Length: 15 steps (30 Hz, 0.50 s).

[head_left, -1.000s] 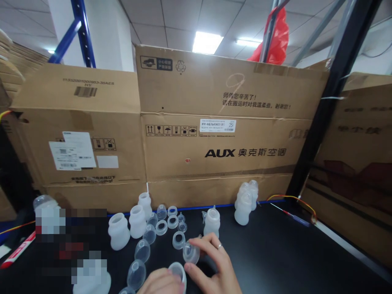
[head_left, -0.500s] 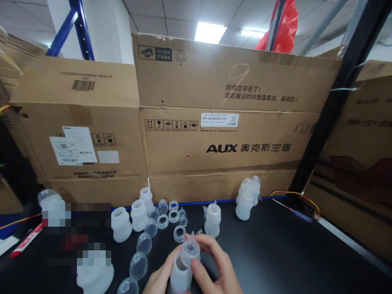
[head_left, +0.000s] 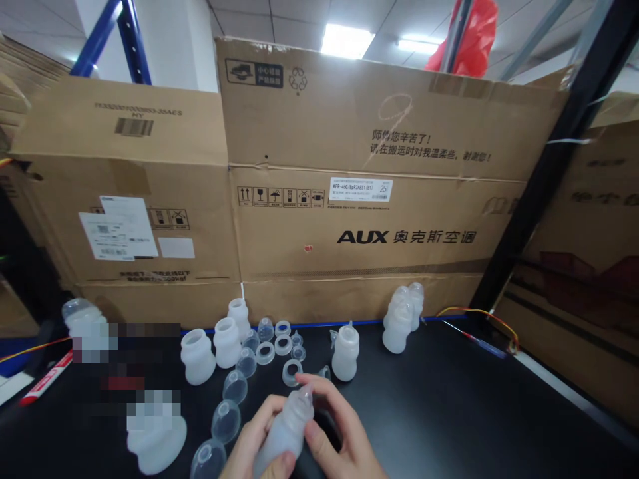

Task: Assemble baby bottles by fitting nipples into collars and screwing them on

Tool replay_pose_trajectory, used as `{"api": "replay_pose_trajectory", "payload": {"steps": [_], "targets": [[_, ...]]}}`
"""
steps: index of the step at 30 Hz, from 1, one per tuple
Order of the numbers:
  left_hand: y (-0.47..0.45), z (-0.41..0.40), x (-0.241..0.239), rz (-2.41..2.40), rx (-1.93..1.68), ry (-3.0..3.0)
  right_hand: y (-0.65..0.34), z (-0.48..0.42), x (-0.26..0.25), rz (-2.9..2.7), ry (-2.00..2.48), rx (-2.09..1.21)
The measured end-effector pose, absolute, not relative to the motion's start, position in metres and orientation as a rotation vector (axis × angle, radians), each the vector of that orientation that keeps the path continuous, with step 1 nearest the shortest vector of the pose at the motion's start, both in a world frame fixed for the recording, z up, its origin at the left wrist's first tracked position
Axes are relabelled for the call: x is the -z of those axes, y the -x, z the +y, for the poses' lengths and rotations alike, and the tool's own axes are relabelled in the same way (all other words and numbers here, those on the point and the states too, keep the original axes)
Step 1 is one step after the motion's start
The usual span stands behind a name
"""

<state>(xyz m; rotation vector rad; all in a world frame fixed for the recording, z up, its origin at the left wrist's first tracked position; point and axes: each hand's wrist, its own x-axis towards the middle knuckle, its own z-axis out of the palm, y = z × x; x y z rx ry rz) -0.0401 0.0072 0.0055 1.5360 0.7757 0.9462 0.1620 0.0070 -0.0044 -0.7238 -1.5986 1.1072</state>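
Note:
My left hand [head_left: 252,442] grips the body of a translucent white bottle [head_left: 284,429], tilted with its top pointing up and right. My right hand [head_left: 334,432] wraps its fingers over the nipple top [head_left: 303,398] of that same bottle. Just beyond my hands, on the black table [head_left: 449,412], lie a loose ring [head_left: 291,372] and several clear dome caps [head_left: 225,420]. An assembled bottle [head_left: 345,352] stands upright a little farther back.
Open bottle bodies [head_left: 198,357] stand at the left with more rings [head_left: 282,344] behind. Finished bottles [head_left: 399,324] cluster at the back right. Large cardboard boxes [head_left: 359,199] wall off the table's rear. A black post [head_left: 539,179] and wires [head_left: 479,319] are at the right.
My right hand carried the nipple from the table onto the bottle's mouth. My left hand raised the bottle and tilted it; both hands now close around it.

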Motion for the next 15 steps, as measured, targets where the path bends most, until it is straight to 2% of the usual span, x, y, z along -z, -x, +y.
{"api": "replay_pose_trajectory", "payload": {"steps": [5, 15], "targets": [[0.042, 0.015, -0.004, 0.647, -0.774, -1.286, -0.156, 0.011, 0.005, -1.456, 0.632, -1.25], [0.041, 0.015, -0.01, 0.449, -0.813, -0.968, -0.139, 0.013, 0.0, -1.169, 0.44, -1.623]]}}
